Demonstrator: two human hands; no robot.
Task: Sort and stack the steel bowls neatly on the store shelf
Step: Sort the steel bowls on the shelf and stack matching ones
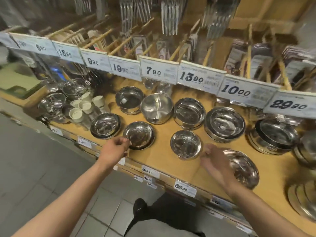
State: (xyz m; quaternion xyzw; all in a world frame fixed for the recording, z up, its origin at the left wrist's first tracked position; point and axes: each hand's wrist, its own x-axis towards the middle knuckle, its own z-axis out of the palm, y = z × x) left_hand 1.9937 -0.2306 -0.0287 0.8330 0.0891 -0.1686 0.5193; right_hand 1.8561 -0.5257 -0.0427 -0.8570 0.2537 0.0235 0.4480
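Note:
Several steel bowls sit spread over the wooden shelf [164,156]. My left hand [116,147] pinches the near rim of a shallow bowl [139,135] at the front left. My right hand [214,161] is blurred, fingers loosely curled, between a small bowl [185,144] and a wide shallow bowl [242,168] at the front right; whether it touches either I cannot tell. Behind stand a flat bowl [105,124], two deep bowls [129,100] [189,111], a pot-like bowl [156,106], a stacked bowl [224,124] and a large bowl [273,135].
White cups [83,106] and clear glass bowls [75,88] crowd the shelf's left end. Price tags [159,71] hang from the upper shelf, which holds packed cutlery. More steel plates [304,197] lie at the far right. Tiled floor and my shoe [139,206] are below.

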